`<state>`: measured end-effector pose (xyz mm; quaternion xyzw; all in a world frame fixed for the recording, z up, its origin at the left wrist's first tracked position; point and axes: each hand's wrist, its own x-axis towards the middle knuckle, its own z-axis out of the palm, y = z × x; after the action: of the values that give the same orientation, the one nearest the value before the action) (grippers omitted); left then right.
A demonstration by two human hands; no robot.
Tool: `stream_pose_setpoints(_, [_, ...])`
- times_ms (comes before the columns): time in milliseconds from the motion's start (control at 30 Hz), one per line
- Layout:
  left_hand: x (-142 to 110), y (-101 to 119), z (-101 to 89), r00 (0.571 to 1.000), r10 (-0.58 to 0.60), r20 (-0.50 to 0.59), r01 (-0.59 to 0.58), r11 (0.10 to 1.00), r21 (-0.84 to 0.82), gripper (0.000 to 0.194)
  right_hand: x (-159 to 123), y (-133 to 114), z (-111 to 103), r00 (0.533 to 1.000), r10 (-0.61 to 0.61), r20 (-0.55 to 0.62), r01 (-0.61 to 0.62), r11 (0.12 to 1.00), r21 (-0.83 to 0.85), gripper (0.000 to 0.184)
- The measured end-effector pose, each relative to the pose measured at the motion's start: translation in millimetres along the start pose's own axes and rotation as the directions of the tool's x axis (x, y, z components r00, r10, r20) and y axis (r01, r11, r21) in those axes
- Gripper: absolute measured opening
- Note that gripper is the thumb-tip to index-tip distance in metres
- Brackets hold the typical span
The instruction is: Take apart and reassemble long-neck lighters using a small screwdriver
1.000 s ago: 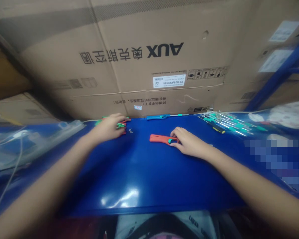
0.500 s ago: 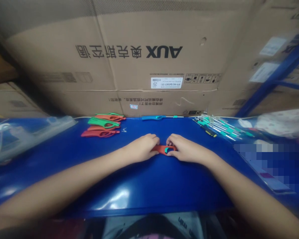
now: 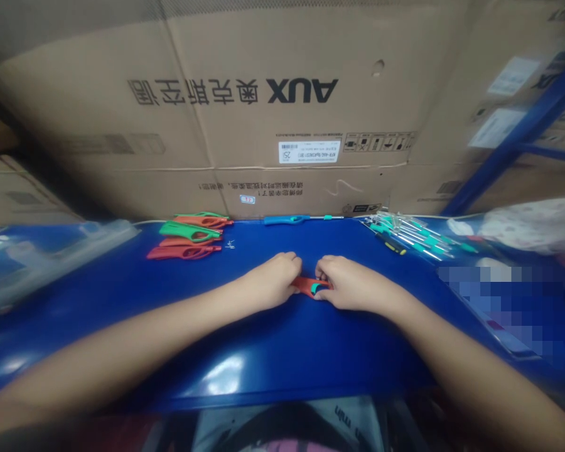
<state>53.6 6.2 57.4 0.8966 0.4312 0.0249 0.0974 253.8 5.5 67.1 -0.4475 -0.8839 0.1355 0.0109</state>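
Note:
Between my two hands is an orange lighter handle [image 3: 307, 287] with a green trigger piece in its finger loop. My left hand [image 3: 279, 279] closes around its left end, hiding that end. At the loop end, my right hand [image 3: 346, 282] is closed with thumb and fingers on the handle. What else the right fingers may hold is hidden. Beyond my hands lies a blue lighter [image 3: 286, 220] with a thin metal rod. To the left sits a pile of red, orange and green lighter handles [image 3: 188, 232]. Metal rods with green trigger pieces [image 3: 409, 233] lie in a heap at the right.
A large cardboard box [image 3: 245, 50] stands along the back edge of the blue table [image 3: 263, 351]. A black-and-yellow screwdriver [image 3: 392, 243] lies by the rods. Clear plastic [image 3: 89, 251] is at the left. A phone-like flat item [image 3: 503, 333], partly blurred out, and a pale bag [image 3: 537, 229] are on the right.
Both hands keep their hold on the orange lighter handle, which is tilted slightly more, its right part lower. The whole view has shifted a little.

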Motion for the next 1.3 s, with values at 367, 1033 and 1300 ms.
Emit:
stream_pose_setpoints(367, [-8,4,1.1,1.000,0.022,0.011,-0.022,0.999,-0.037,0.011,7,-8,8,0.998,0.045,-0.032,-0.046,0.998,-0.029,0.027])
stream_pose_setpoints(1033, [-36,-18,27.7,0.977,0.099,-0.188,-0.129,0.980,-0.151,0.027,10,-17,17,0.999,-0.038,-0.023,0.040,0.995,0.089,0.020])
stream_pose_setpoints(1300, [-35,-33,41.0,0.943,0.002,-0.333,-0.114,0.941,-0.319,0.028,14,11,8,1.000,0.008,-0.019,-0.002,0.955,0.295,0.039])
